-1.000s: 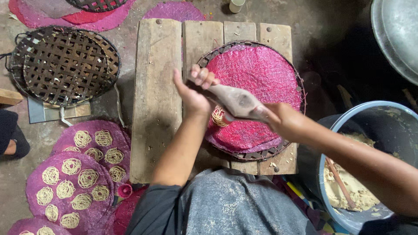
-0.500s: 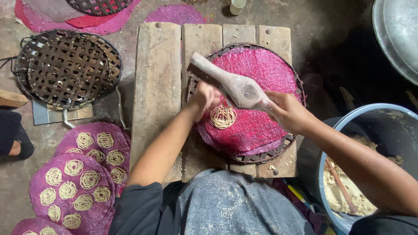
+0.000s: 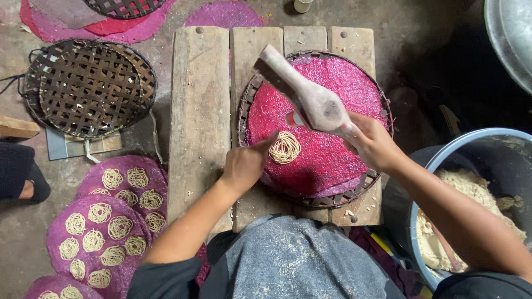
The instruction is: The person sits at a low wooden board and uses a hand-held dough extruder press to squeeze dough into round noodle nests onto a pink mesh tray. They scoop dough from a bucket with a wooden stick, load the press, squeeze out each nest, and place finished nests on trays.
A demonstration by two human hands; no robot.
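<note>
My right hand (image 3: pixel 372 144) grips a pale wooden press (image 3: pixel 302 91), held tilted above a round woven tray (image 3: pixel 382 111) covered by a pink mesh mat (image 3: pixel 327 155). A small coil of pale noodle strands (image 3: pixel 285 148) lies on the mat. My left hand (image 3: pixel 246 163) rests at the tray's left rim, its index finger stretched toward the coil and close to touching it. The tray sits on a low platform of wooden planks (image 3: pixel 199 111).
An empty woven tray (image 3: pixel 88 88) lies at the left. Purple mats (image 3: pixel 105 221) with several noodle coils are stacked at lower left. A blue bucket (image 3: pixel 443 160) holding pale dough stands at the right. A metal basin (image 3: pixel 512 39) is at top right. A person's foot (image 3: pixel 25 177) shows at the left edge.
Both hands held the press low over the mat a second ago. The left hand has let go and dropped beside a fresh noodle coil; the right hand has lifted the press away.
</note>
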